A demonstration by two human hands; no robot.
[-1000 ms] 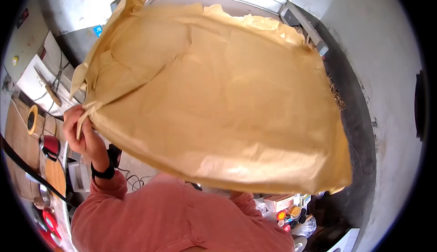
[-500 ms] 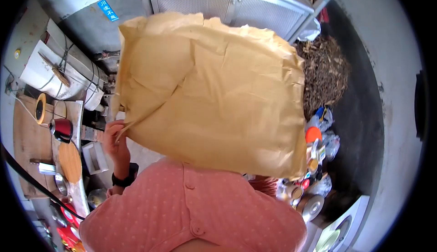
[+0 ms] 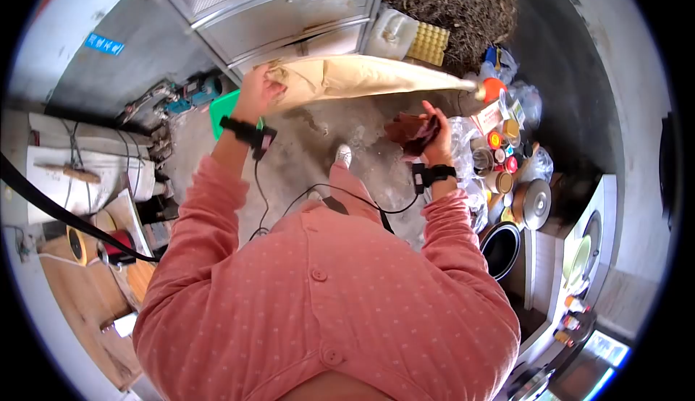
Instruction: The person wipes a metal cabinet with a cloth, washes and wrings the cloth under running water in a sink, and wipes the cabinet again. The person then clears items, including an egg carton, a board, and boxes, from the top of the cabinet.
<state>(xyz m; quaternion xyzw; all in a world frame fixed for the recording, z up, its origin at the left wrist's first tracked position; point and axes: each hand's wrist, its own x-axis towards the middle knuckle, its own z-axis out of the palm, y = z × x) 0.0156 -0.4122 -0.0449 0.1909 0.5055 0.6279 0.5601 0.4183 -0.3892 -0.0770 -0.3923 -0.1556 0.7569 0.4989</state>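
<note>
My left hand (image 3: 262, 94) grips one end of a large brown paper sheet (image 3: 347, 77), which stretches out to the right in a narrow, edge-on band in front of the metal cabinet. Its far right end reaches close to an orange-red lid. My right hand (image 3: 436, 137) is apart from the paper and holds a crumpled dark red cloth (image 3: 413, 133) against its palm. Both wrists wear black bands with a cable between them.
Ahead is a metal cabinet (image 3: 289, 17). A green container (image 3: 224, 113) is partly behind my left arm. Jars and bags crowd the right side, near a round lidded pot (image 3: 532, 204) and a dark open pot (image 3: 500, 250). An egg tray (image 3: 428, 43) lies beside a brown heap (image 3: 456, 3).
The brown sheet has swung from facing me broadly to nearly edge-on, farther forward. My right hand, hidden before, now shows with the dark red cloth. The view has tilted down, showing floor and feet.
</note>
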